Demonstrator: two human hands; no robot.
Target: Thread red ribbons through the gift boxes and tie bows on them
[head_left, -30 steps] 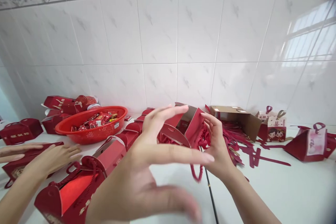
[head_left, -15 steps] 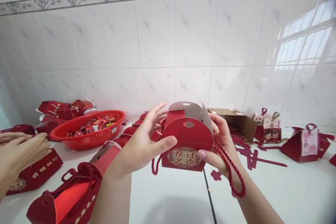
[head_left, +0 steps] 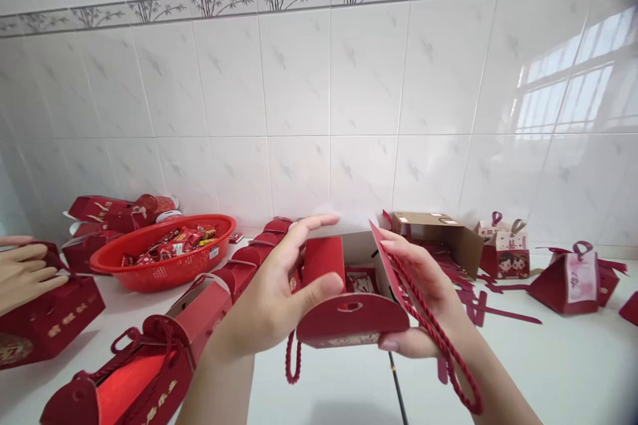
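Note:
A red gift box (head_left: 353, 322) with gold print and twisted rope handles is raised above the table, its top open and tilted toward me. Inside lies a red packet (head_left: 361, 280) with white marks. My left hand (head_left: 284, 285) grips the box's left side, thumb over the folded-in left flap (head_left: 323, 262) and index finger stretched out. My right hand (head_left: 423, 285) is closed on the right side, fingers behind the upright right flap (head_left: 385, 265) and thumb under the front. One rope loop (head_left: 448, 352) hangs across the right wrist, another at the left.
A red plastic basket (head_left: 164, 272) of wrapped sweets stands left. Several red boxes (head_left: 199, 312) form a row beside my left arm. At far left, another person's hand (head_left: 30, 272) rests on a red box. A cardboard carton (head_left: 466, 246) and small gift boxes (head_left: 568, 285) stand right.
The box has tilted toward me, so its inside and the red packet now show. Its left flap is folded inward. At far left, the other person's hand and box have shifted left.

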